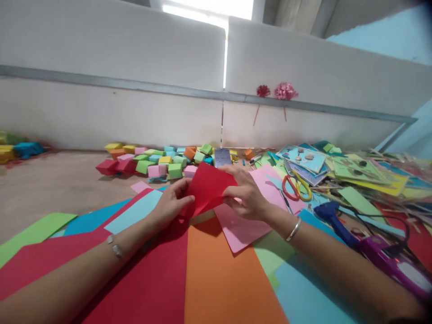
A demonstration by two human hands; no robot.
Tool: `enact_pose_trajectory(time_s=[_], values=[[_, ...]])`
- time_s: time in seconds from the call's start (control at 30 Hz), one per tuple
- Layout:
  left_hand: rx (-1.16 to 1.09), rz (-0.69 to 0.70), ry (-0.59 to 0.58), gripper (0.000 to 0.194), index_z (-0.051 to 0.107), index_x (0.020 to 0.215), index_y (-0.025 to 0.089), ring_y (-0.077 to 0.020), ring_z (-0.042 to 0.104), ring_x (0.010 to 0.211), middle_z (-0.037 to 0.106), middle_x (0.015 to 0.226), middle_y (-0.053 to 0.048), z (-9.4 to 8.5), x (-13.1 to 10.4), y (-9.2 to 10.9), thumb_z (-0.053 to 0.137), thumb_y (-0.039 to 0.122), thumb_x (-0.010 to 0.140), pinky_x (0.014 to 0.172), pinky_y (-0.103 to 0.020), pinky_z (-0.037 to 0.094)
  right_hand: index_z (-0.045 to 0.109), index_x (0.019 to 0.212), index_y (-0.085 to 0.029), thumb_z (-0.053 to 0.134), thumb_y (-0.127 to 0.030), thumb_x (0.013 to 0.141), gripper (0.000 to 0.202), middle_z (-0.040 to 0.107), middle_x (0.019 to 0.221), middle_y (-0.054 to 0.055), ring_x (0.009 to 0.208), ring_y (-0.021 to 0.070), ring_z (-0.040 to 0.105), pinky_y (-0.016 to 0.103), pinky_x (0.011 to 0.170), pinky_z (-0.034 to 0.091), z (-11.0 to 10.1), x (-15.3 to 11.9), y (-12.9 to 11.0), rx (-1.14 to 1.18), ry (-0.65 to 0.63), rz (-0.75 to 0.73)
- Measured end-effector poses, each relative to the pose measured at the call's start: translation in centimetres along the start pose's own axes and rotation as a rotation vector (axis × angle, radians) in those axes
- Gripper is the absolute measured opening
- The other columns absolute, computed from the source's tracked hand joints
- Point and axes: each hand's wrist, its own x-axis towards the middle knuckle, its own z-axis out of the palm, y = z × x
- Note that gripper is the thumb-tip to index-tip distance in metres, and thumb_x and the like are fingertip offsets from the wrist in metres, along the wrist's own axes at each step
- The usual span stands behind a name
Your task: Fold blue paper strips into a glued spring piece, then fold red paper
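Note:
A small piece of red paper (209, 186) is held up between both hands above the spread of coloured sheets. My left hand (175, 200) pinches its left edge, thumb on the near side. On the other side, my right hand (245, 191) grips the paper's right edge, its fingers bent around it. Below lie a large red sheet (148, 274), an orange sheet (222, 270) and a pink sheet (239, 229). The pink one reaches under my right hand. Just right of that hand rest scissors (297, 186) with red and yellow handles.
Several small folded paper boxes (175, 170) cluster at the back, beside a phone (222, 157). A blue and purple glue gun (374, 247) lies at right. Decorated cards (302, 157) are piled behind it. Two foil flowers (285, 91) stand against the white wall (118, 112).

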Motion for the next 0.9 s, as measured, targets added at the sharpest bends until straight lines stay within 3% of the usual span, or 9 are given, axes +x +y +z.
enact_pose_trajectory(time_s=[0.23, 0.37, 0.47, 0.6, 0.7, 0.9], values=[[0.126, 0.108, -0.113, 0.060, 0.060, 0.121, 0.021, -0.0305, 0.068, 0.107, 0.070, 0.120, -0.010, 0.2, -0.5, -0.4, 0.060, 0.020, 0.061, 0.084, -0.038, 0.058, 0.066, 0.087, -0.020, 0.058, -0.020, 0.086, 0.008, 0.055, 0.141, 0.016, 0.129, 0.0298, 0.053, 0.050, 0.103, 0.043, 2.6, -1.9, 0.6, 0.101, 0.072, 0.154], [0.135, 0.113, -0.185, 0.061, 0.061, 0.123, 0.022, -0.0318, 0.068, 0.109, 0.073, 0.118, -0.009, 0.2, -1.0, 0.0, 0.061, 0.019, 0.062, 0.088, -0.038, 0.057, 0.064, 0.082, -0.021, 0.058, -0.022, 0.089, 0.009, 0.054, 0.145, 0.014, 0.132, 0.0280, 0.052, 0.048, 0.107, 0.041, 2.7, -2.1, 0.3, 0.176, 0.131, 0.200], [0.233, 0.145, -0.222, 0.051, 0.064, 0.118, 0.021, -0.0285, 0.071, 0.096, 0.075, 0.111, -0.009, 0.1, -1.5, 0.2, 0.061, 0.022, 0.068, 0.081, -0.036, 0.058, 0.063, 0.084, -0.022, 0.057, -0.024, 0.091, 0.009, 0.066, 0.128, 0.012, 0.120, 0.0250, 0.061, 0.046, 0.103, 0.044, 2.8, -2.0, 0.2, 0.242, 0.160, 0.199], [0.495, 0.209, -0.114, 0.029, 0.071, 0.100, 0.018, -0.0245, 0.070, 0.083, 0.077, 0.097, -0.008, 0.4, -2.0, 0.4, 0.058, 0.036, 0.080, 0.074, -0.033, 0.055, 0.063, 0.089, -0.021, 0.054, -0.023, 0.094, 0.010, 0.072, 0.101, 0.008, 0.097, 0.0217, 0.065, 0.039, 0.088, 0.049, 3.1, -2.1, -0.1, 0.260, 0.230, 0.250], [0.605, 0.195, 0.010, 0.036, 0.072, 0.093, 0.017, -0.0233, 0.069, 0.080, 0.077, 0.090, -0.007, 0.9, -2.3, 0.7, 0.051, 0.046, 0.087, 0.072, -0.032, 0.053, 0.062, 0.089, -0.021, 0.052, -0.022, 0.095, 0.012, 0.070, 0.096, 0.008, 0.094, 0.0221, 0.063, 0.038, 0.084, 0.049, 3.3, -2.2, -0.6, 0.245, 0.226, 0.288], [0.770, 0.215, 0.058, 0.028, 0.069, 0.088, 0.020, -0.0157, 0.056, 0.056, 0.071, 0.070, 0.001, 2.0, -2.6, 1.0, 0.066, 0.044, 0.075, 0.056, -0.026, 0.045, 0.059, 0.088, -0.020, 0.048, -0.019, 0.094, 0.013, 0.067, 0.093, 0.009, 0.091, 0.0233, 0.059, 0.038, 0.082, 0.048, 3.4, -1.9, -0.9, 0.183, 0.249, 0.382]])
